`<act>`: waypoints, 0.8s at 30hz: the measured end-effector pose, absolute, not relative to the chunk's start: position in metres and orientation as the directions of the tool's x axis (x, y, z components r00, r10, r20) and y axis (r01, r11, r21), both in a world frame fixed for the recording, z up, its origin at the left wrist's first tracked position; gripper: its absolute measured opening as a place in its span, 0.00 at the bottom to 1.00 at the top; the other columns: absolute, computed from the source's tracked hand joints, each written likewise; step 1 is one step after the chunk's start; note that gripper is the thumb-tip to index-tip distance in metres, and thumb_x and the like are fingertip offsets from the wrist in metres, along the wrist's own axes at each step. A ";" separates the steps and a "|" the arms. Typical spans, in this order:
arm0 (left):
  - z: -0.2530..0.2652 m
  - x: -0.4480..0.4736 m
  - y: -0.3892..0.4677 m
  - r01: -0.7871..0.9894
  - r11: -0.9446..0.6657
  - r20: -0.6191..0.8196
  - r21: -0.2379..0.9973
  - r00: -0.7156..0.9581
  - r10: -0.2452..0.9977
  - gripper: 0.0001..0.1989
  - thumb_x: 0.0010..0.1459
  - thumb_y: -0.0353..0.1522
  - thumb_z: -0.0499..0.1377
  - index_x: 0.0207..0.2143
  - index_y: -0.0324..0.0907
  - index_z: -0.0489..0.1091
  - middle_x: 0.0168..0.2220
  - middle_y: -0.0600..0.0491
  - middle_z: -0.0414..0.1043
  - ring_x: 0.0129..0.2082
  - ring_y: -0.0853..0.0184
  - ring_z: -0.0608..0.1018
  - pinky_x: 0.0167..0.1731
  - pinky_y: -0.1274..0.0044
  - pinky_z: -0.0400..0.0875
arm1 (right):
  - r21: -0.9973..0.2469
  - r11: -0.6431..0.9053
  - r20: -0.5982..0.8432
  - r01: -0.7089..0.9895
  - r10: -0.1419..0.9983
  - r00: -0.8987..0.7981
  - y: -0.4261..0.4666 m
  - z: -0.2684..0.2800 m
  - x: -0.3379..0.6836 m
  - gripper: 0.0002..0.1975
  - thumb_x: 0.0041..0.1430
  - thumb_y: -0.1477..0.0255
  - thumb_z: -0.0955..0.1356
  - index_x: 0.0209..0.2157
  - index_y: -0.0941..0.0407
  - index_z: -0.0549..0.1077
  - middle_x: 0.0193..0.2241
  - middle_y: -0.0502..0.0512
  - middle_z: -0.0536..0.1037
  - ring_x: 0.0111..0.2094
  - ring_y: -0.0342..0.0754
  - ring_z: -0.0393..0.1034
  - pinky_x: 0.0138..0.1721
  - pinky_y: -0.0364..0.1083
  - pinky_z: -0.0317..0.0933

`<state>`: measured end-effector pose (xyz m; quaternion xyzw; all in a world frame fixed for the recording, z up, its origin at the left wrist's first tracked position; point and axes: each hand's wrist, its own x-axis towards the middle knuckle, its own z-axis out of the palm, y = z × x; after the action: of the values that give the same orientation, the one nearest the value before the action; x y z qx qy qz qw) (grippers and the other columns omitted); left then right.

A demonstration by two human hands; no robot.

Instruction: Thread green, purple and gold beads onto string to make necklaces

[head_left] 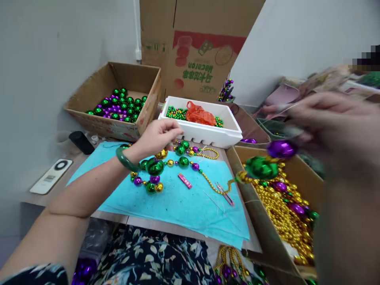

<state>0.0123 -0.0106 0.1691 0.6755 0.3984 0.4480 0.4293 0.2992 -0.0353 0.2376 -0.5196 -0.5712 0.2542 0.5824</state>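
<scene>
My left hand (163, 135), with a green bangle (127, 159) on the wrist, hovers above the blue cloth. Its thumb and fingers are pinched together; what lies between them is hidden. Below it is a bead necklace (183, 161) of green, purple and gold balls. One gold end runs right across the cloth and rises toward my right hand (323, 118). That hand is raised and blurred by motion, its fingers closed, with a large green bead (261, 168) and a purple bead (282, 149) hanging just below. A thin pale thread (286, 109) shows at its fingertips.
A cardboard box (148, 73) of green and purple balls stands back left, beside a white foam box (204, 133) with small beads and a red bag (199, 114). Gold necklaces fill a box (267, 233) at right. Tweezers (226, 194) and a phone (51, 176) lie nearby.
</scene>
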 end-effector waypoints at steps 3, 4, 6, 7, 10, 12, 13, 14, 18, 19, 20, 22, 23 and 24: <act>0.162 0.031 -0.010 0.197 -0.314 0.228 0.929 0.364 0.903 0.07 0.56 0.32 0.56 0.27 0.39 0.69 0.22 0.55 0.67 0.17 0.75 0.70 0.17 0.80 0.62 | -0.986 0.155 0.153 0.054 0.987 -0.048 -0.032 0.205 0.263 0.11 0.43 0.72 0.74 0.22 0.57 0.67 0.24 0.51 0.76 0.11 0.32 0.51 0.11 0.38 0.37; 0.161 0.037 -0.010 0.215 -0.335 0.231 0.917 0.397 0.888 0.07 0.56 0.31 0.56 0.27 0.38 0.70 0.22 0.55 0.67 0.17 0.75 0.69 0.18 0.80 0.63 | -0.994 0.112 0.111 0.000 0.986 -0.124 -0.031 0.192 0.252 0.12 0.42 0.71 0.74 0.22 0.56 0.67 0.21 0.49 0.74 0.10 0.32 0.51 0.11 0.38 0.36; 0.157 0.045 -0.009 0.252 -0.391 0.250 0.885 0.452 0.856 0.07 0.56 0.30 0.55 0.26 0.38 0.70 0.22 0.55 0.67 0.19 0.75 0.69 0.20 0.80 0.63 | -0.998 0.048 0.058 -0.050 0.975 -0.216 -0.030 0.169 0.234 0.13 0.41 0.69 0.75 0.23 0.56 0.67 0.15 0.44 0.68 0.10 0.33 0.52 0.11 0.38 0.35; 0.156 0.048 -0.008 0.270 -0.411 0.259 0.871 0.459 0.850 0.07 0.56 0.29 0.55 0.26 0.37 0.69 0.22 0.56 0.67 0.20 0.75 0.69 0.22 0.80 0.63 | -0.998 0.030 0.042 -0.055 0.973 -0.229 -0.029 0.160 0.228 0.13 0.41 0.68 0.75 0.23 0.56 0.67 0.13 0.43 0.65 0.10 0.34 0.52 0.11 0.38 0.34; 0.150 0.049 -0.001 0.322 -0.409 0.259 0.854 0.418 0.871 0.07 0.55 0.27 0.54 0.25 0.37 0.69 0.22 0.56 0.67 0.23 0.75 0.70 0.24 0.81 0.62 | -0.999 0.002 0.008 -0.033 0.983 -0.186 -0.024 0.146 0.218 0.14 0.40 0.69 0.75 0.23 0.56 0.67 0.14 0.46 0.68 0.10 0.36 0.56 0.10 0.39 0.38; 0.147 0.045 0.004 0.345 -0.388 0.244 0.855 0.392 0.887 0.07 0.54 0.27 0.55 0.25 0.37 0.69 0.22 0.56 0.66 0.23 0.75 0.70 0.24 0.81 0.62 | -1.000 -0.011 -0.011 0.003 0.987 -0.161 -0.020 0.145 0.217 0.13 0.40 0.70 0.75 0.23 0.57 0.68 0.16 0.50 0.72 0.11 0.38 0.58 0.10 0.39 0.42; 0.146 0.042 0.005 0.352 -0.380 0.235 0.855 0.391 0.890 0.07 0.54 0.28 0.55 0.25 0.37 0.69 0.22 0.56 0.66 0.23 0.75 0.70 0.25 0.81 0.62 | -1.000 -0.010 -0.014 0.027 0.988 -0.157 -0.018 0.145 0.217 0.12 0.40 0.70 0.75 0.24 0.57 0.68 0.16 0.51 0.73 0.11 0.38 0.59 0.10 0.39 0.44; 0.147 0.039 0.006 0.356 -0.376 0.225 0.856 0.400 0.889 0.07 0.54 0.28 0.55 0.25 0.37 0.70 0.21 0.56 0.66 0.23 0.74 0.70 0.25 0.81 0.62 | -0.998 -0.001 -0.010 0.058 0.988 -0.154 -0.016 0.146 0.216 0.12 0.40 0.69 0.75 0.24 0.57 0.69 0.16 0.50 0.72 0.12 0.38 0.59 0.11 0.39 0.45; 0.149 0.027 0.004 0.361 -0.371 0.187 0.855 0.452 0.872 0.08 0.55 0.29 0.55 0.25 0.37 0.70 0.21 0.55 0.67 0.21 0.74 0.69 0.24 0.79 0.62 | -0.982 0.030 0.005 0.188 0.991 -0.132 -0.012 0.151 0.211 0.10 0.43 0.70 0.74 0.22 0.58 0.70 0.13 0.47 0.68 0.12 0.37 0.57 0.11 0.37 0.46; 0.148 0.025 0.003 0.361 -0.359 0.174 0.861 0.453 0.874 0.08 0.55 0.30 0.55 0.26 0.37 0.70 0.21 0.55 0.67 0.20 0.74 0.68 0.23 0.79 0.62 | -0.980 0.028 0.005 0.197 0.994 -0.112 -0.010 0.153 0.209 0.10 0.44 0.71 0.74 0.22 0.58 0.70 0.13 0.47 0.68 0.12 0.36 0.56 0.11 0.37 0.46; 0.146 0.022 0.003 0.360 -0.337 0.157 0.870 0.446 0.881 0.08 0.55 0.31 0.55 0.26 0.37 0.70 0.22 0.55 0.68 0.18 0.75 0.68 0.22 0.79 0.61 | -0.982 0.025 0.009 0.185 0.996 -0.087 -0.009 0.154 0.208 0.10 0.44 0.71 0.74 0.22 0.58 0.69 0.14 0.47 0.69 0.11 0.35 0.55 0.11 0.37 0.45; 0.141 0.019 0.004 0.355 -0.289 0.125 0.889 0.418 0.900 0.08 0.55 0.32 0.55 0.27 0.37 0.70 0.21 0.55 0.67 0.16 0.75 0.67 0.19 0.79 0.60 | -0.995 0.017 0.012 0.101 0.999 -0.052 -0.006 0.156 0.205 0.10 0.45 0.72 0.73 0.22 0.59 0.69 0.19 0.50 0.73 0.11 0.34 0.54 0.10 0.36 0.42; 0.137 0.018 0.005 0.353 -0.282 0.125 0.892 0.406 0.905 0.08 0.55 0.32 0.55 0.27 0.38 0.70 0.21 0.55 0.67 0.16 0.75 0.67 0.19 0.79 0.60 | -0.999 0.005 0.003 0.039 0.998 -0.056 -0.005 0.156 0.203 0.10 0.45 0.72 0.73 0.22 0.59 0.68 0.22 0.51 0.75 0.11 0.33 0.53 0.10 0.36 0.41; 0.134 0.017 0.006 0.355 -0.292 0.138 0.888 0.398 0.907 0.09 0.55 0.33 0.55 0.28 0.38 0.71 0.21 0.56 0.66 0.16 0.75 0.67 0.19 0.80 0.59 | -1.000 -0.021 -0.020 -0.022 0.997 -0.079 -0.005 0.155 0.201 0.10 0.45 0.73 0.73 0.22 0.59 0.67 0.24 0.51 0.76 0.11 0.32 0.53 0.09 0.36 0.40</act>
<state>0.0173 0.0058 0.1338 0.7295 0.4325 0.3372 0.4087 0.2006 -0.0047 0.1545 -0.4792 -0.5085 0.5301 0.4804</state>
